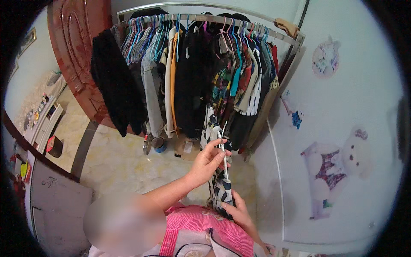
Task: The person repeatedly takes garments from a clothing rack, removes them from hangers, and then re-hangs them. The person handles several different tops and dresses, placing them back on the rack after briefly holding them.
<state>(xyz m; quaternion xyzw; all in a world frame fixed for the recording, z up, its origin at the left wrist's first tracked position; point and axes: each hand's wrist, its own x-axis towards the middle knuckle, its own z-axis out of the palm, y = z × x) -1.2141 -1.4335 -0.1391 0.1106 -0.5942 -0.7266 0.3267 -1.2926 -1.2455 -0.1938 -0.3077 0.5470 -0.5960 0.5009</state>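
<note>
Your left hand (pixel 209 162) pinches a white hanger (pixel 226 171) between thumb and forefinger, with little gap between them; the remaining fingers curl around behind it. The hanger stands nearly lengthwise in view, hook end away from you, and this grip near the upper part probably serves to steer it and check its turning. Your right hand (pixel 242 212) is part-curled about the black-and-white garment (pixel 221 190), thumb on the near face, the other fingers partly hidden (how tightly they press, you cannot tell from here). The garment lies between the hands, in front of your apron (pixel 192 220), its lower part close to your body; supporting it there likely takes its weight and stops it sagging. Whether the hanger's far arm sits inside the cloth cannot be told.

Note the pose: your left forearm slants up and across from the lower left, while your right hand, lower and nearer, comes in from the lower right. Beyond, clothes (pixel 190 85) hang side by side from the rack (pixel 284 38).
</note>
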